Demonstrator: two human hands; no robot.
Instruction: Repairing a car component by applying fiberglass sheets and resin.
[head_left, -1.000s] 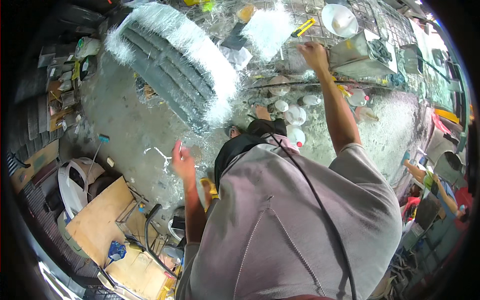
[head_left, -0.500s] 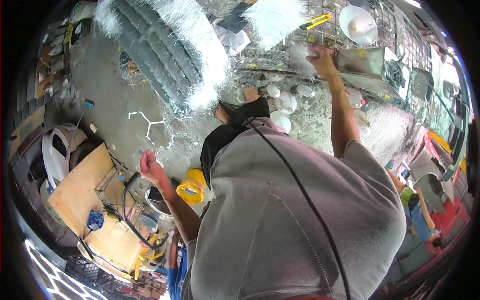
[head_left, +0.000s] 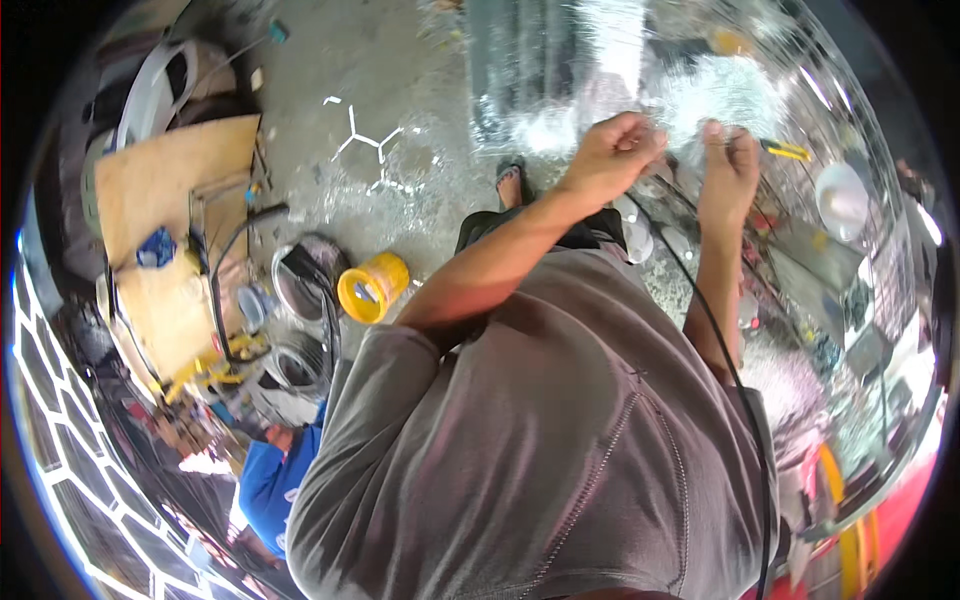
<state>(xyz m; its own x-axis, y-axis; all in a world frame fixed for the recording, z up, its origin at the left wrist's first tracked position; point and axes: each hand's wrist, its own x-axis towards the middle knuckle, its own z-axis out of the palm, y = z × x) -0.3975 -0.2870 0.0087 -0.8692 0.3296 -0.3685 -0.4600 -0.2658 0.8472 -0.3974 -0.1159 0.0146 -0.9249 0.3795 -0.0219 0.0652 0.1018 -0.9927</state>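
My left hand [head_left: 612, 162] is raised in front of my body, its fingers curled into a pinch. Beside it, my right hand [head_left: 728, 182] also has bent fingers, with thumb and forefinger upward. Both are closed, but whatever they grip is too fine and blurred to make out. Behind them lies a white, frayed glass-fibre mat [head_left: 725, 100]. A second fibre strip [head_left: 612, 45] stretches over a grey ribbed panel [head_left: 520, 70]. Right of my right hand lies a yellow utility knife [head_left: 787, 150].
A white bowl [head_left: 841, 200] sits on the wire mesh at right, near a metal box [head_left: 810, 255]. Left of me stand a yellow bucket [head_left: 400, 268] and a plywood board [head_left: 170, 190]. A person in a blue shirt [head_left: 275, 485] is behind at lower left. A black cable [head_left: 700, 300] crosses my front.
My left hand has come from the far left to beside my right hand. The right hand, earlier at a tuft of fibre, has moved. My view has turned, shifting the surroundings.
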